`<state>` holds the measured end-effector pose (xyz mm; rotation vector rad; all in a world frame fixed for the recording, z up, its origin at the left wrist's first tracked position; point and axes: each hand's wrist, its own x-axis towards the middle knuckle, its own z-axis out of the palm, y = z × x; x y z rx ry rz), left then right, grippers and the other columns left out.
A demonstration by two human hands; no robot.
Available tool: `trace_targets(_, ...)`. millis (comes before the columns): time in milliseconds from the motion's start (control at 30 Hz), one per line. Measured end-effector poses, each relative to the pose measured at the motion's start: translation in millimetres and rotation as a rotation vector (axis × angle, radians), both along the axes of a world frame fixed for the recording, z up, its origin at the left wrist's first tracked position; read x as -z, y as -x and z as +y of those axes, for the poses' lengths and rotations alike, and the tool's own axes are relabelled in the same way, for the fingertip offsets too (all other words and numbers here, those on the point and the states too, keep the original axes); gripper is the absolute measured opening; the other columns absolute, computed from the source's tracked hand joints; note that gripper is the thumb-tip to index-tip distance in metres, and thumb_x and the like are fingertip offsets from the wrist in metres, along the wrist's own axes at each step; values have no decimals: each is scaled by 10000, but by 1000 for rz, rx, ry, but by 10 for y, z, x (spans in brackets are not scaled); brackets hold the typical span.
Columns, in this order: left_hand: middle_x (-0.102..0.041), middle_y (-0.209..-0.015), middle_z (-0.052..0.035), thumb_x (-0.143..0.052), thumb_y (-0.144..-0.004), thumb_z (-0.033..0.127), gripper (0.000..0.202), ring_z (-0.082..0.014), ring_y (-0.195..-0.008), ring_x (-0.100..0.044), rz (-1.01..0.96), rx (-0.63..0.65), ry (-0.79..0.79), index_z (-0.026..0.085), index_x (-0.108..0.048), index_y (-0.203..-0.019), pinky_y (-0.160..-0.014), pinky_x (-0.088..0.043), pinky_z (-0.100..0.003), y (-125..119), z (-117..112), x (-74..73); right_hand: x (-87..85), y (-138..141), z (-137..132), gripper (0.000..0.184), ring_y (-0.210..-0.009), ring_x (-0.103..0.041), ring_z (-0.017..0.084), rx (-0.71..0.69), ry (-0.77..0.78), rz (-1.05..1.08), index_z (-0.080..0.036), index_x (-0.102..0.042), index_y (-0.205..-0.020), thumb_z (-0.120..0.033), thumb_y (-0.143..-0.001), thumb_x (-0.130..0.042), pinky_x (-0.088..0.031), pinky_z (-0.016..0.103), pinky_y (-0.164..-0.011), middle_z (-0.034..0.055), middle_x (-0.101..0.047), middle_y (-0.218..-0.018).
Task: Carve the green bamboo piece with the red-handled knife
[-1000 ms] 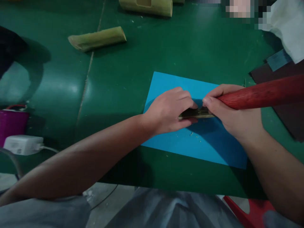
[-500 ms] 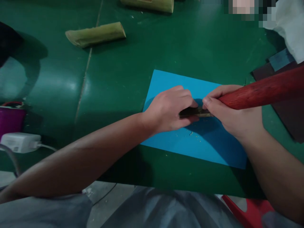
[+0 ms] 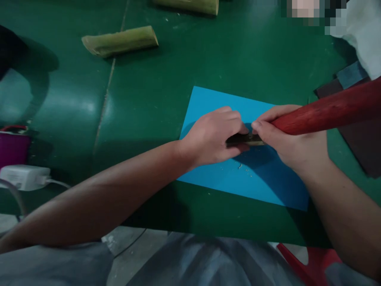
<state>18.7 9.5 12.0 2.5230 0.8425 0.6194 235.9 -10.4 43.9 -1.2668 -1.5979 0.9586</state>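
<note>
My left hand [image 3: 214, 137] is closed around a thin dark strip of bamboo [image 3: 244, 139] and holds it over a blue sheet [image 3: 208, 101] on the green table [image 3: 166, 83]. My right hand [image 3: 293, 143] grips a tool with a thick red wooden handle [image 3: 330, 111] that runs off to the right. The tool's working end meets the strip between my two thumbs and is hidden by my fingers. A few small shavings [image 3: 242, 167] lie on the blue sheet just below my hands.
Two cut bamboo sections [image 3: 120, 39] [image 3: 190, 6] lie at the back of the table. A white power adapter [image 3: 25, 176] and a purple container [image 3: 12, 147] sit at the left edge. Dark sheets [image 3: 361, 147] and white cloth [image 3: 361, 35] lie at the right. A red stool [image 3: 309, 260] stands below.
The view has shifted slightly. My hands stay almost where they were, and the strip has slid a little further into my left hand.
</note>
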Motion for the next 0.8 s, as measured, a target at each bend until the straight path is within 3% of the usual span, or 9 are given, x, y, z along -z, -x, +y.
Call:
trace_targets(200,-724,-917,-47,-719,-1043,369,192,-213,-864,-663,-5,9,-43,179,-747,-1046,-845,-499,-371,2,0,4,21,6,43,184,-725,-749,198,-31,-44,-18,-285,-713,-728,-297,-885,-807,-663,372,-728,-26,-760,-752)
trace_targets(567,-742,-944,-50,-731,-1042,377,188,-219,-885,-683,-53,6,-17,190,-732,-1053,-846,-502,-377,2,-12,28,-14,-36,40,273,-642,-667,181,-48,11,-73,-279,-649,-666,-320,-910,-766,-589,352,-656,-22,-623,-653)
trace_targets(800,-754,-987,-53,-730,-1049,375,177,-230,-957,-713,-94,21,-30,202,-707,-1078,-881,-512,-380,11,-10,89,-71,-6,-7,368,-586,-614,154,-24,33,24,-266,-673,-656,-503,-907,-802,-520,329,-582,-27,-608,-609)
